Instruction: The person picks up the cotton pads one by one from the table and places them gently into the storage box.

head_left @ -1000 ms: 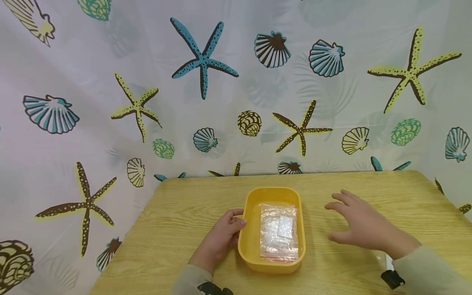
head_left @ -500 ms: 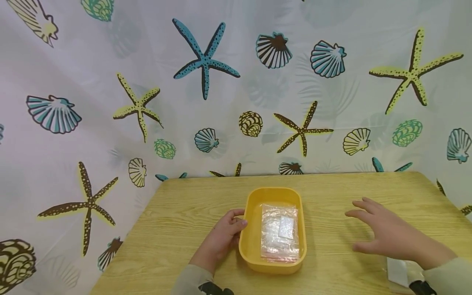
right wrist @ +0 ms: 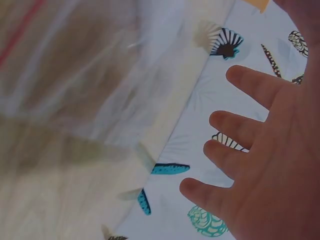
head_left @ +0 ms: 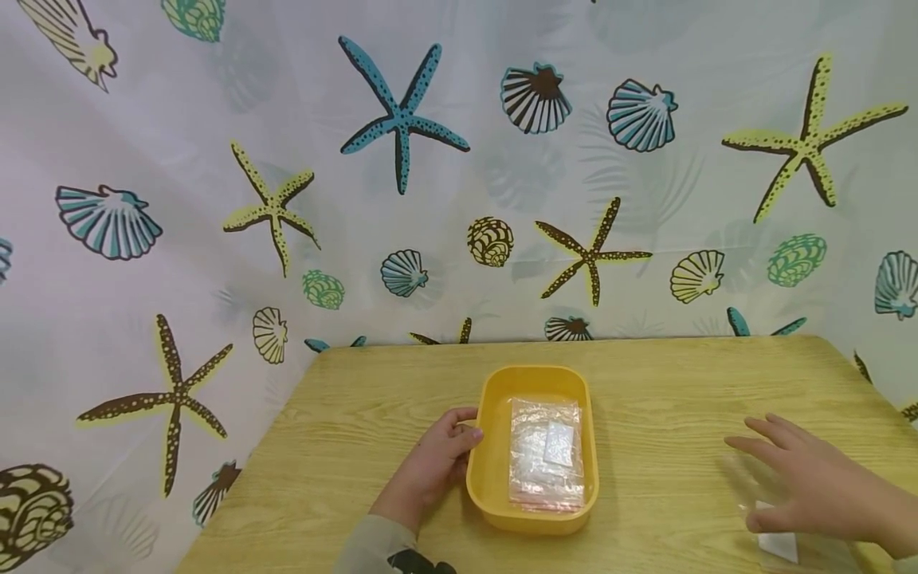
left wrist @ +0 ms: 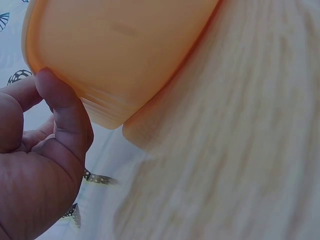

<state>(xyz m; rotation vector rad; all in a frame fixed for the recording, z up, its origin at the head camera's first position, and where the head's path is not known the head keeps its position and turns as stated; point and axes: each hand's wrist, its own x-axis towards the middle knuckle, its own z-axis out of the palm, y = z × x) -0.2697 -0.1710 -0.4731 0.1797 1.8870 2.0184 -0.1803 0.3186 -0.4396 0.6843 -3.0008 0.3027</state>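
At the center of the head view stands a yellow plastic tub (head_left: pixel 534 523) with rounded corners. My left hand (head_left: pixel 433 462) holds its left rim, thumb on top and fingers along the outer wall; the left wrist view shows the thumb (left wrist: pixel 65 107) against the tub. Inside lies a clear zip bag (head_left: pixel 527 458) with a reddish strip near its front end and a white rectangle (head_left: pixel 559 443) on it. My right hand (head_left: pixel 825 486), fingers spread and holding nothing, hovers over another clear bag (right wrist: pixel 90 65) with a red line. Its white patch (head_left: pixel 778 546) shows partly below the hand.
A light wood-grain table (head_left: pixel 387 391) carries everything. Behind it and along both sides hangs a white curtain (head_left: pixel 459 167) printed with starfish and shells.
My right hand has moved right and toward the near edge, away from the tub, to over the bag at right. My left hand has kept its hold on the rim.
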